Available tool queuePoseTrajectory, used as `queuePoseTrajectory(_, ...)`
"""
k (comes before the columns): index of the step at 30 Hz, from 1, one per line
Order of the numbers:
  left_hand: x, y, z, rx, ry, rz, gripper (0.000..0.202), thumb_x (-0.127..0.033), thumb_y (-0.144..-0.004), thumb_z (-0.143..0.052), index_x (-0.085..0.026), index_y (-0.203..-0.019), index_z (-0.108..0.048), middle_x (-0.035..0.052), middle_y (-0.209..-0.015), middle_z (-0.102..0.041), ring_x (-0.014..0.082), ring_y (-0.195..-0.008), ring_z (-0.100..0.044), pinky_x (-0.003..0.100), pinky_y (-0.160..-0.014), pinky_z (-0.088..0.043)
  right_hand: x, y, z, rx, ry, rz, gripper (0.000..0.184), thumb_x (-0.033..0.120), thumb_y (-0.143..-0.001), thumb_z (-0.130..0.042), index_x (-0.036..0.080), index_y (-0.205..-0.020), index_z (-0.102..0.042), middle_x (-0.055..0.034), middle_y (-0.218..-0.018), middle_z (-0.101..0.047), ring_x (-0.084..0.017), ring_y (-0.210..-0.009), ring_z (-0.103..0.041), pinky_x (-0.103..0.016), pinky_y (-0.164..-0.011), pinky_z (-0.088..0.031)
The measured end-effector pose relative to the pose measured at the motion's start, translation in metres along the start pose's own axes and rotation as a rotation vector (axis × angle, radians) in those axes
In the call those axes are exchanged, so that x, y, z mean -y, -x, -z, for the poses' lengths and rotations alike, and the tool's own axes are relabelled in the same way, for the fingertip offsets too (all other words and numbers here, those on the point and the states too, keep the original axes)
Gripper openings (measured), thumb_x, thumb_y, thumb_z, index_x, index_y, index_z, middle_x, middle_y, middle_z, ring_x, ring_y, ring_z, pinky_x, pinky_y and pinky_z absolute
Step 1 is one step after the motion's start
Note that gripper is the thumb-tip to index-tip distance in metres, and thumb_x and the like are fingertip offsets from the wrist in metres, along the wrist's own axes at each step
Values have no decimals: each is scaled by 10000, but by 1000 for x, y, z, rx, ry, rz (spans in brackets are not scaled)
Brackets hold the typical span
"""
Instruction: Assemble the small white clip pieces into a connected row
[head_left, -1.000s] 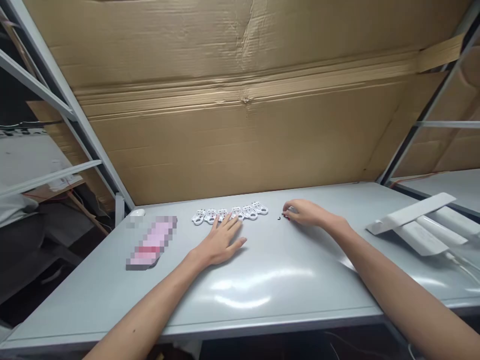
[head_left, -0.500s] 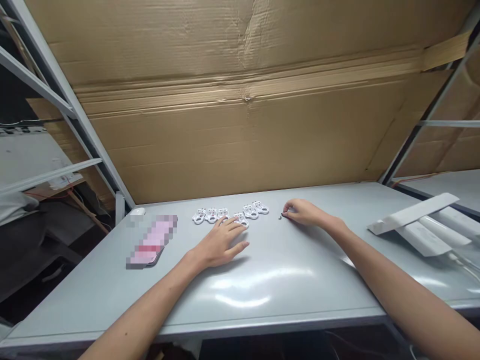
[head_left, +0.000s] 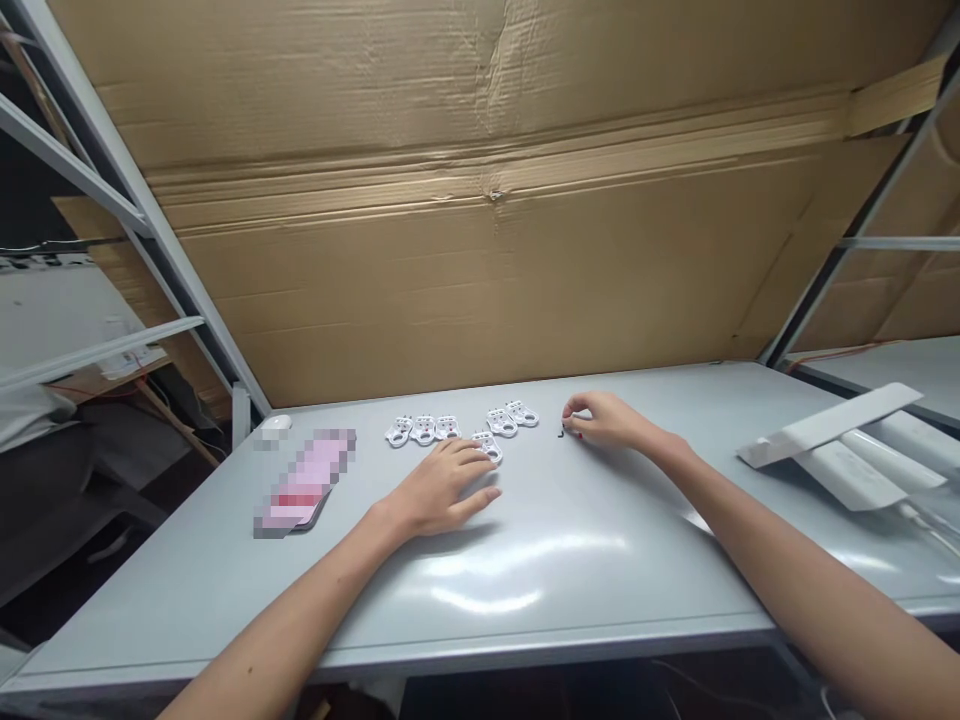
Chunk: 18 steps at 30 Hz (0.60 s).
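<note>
The left hand (head_left: pixel 439 490) is laid flat on the grey table (head_left: pixel 570 560) with fingers spread, its fingertips resting on one white plastic piece (head_left: pixel 487 447) at one o'clock, set just out of line. Five more are lined up in the row (head_left: pixel 424 430) at twelve o'clock, untouched. The right hand (head_left: pixel 606 420) is curled, fingertips pressed together beside a tiny black part (head_left: pixel 561 432) at its nine o'clock; whether anything is gripped cannot be told.
</note>
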<state>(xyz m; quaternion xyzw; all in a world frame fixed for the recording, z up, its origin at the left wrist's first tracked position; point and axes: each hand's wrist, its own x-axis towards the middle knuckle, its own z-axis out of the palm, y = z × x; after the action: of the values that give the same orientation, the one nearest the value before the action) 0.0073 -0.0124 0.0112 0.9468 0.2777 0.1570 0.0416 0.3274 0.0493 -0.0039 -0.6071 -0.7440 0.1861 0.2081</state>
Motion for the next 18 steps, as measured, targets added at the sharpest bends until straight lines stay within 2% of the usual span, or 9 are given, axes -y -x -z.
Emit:
queuePoseTrajectory(7, 2, 0, -1, -6, -5, -11, 338, -390, -995, -443, -211, -1219, -622, 77, -1291, -621, 265, -1266, -500, 466, -1142, -301, 8, 3, 2, -16, -59, 15, 140, 304, -771, -596, 217, -796, -703, -42, -757, -720, -219, -756, -654, -299, -677, -477)
queuePoseTrajectory(12, 4, 1, -1, -26, -41, 18, 342, -377, -995, -438, -205, -1236, -608, 106, -1325, -585, 269, -1266, -493, 467, -1108, -350, 18, 5, 3, -22, -253, 57, 230, 406, -818, -592, 202, -876, -682, -52, -845, -729, -189, -665, -654, -297, -617, -492)
queuePoseTrajectory(15, 5, 1, -2, -29, -72, 41, 330, -367, -993, -437, -198, -1214, -614, 121, -1317, -581, 278, -1253, -499, 465, -1081, -381, 21, 6, 3, -36, -291, 61, 254, 437, -805, -618, 198, -864, -683, -57, -844, -726, -185, -644, -646, -298, -591, -491)
queuePoseTrajectory(18, 7, 1, -3, -31, -84, 39, 320, -358, -993, -439, -189, -1194, -621, 128, -1309, -581, 284, -1237, -510, 460, -1066, -395, 24, 7, 3, -28, -329, 48, 263, 445, -791, -642, 195, -858, -687, -63, -852, -727, -197, -697, -657, -291, -586, -493)
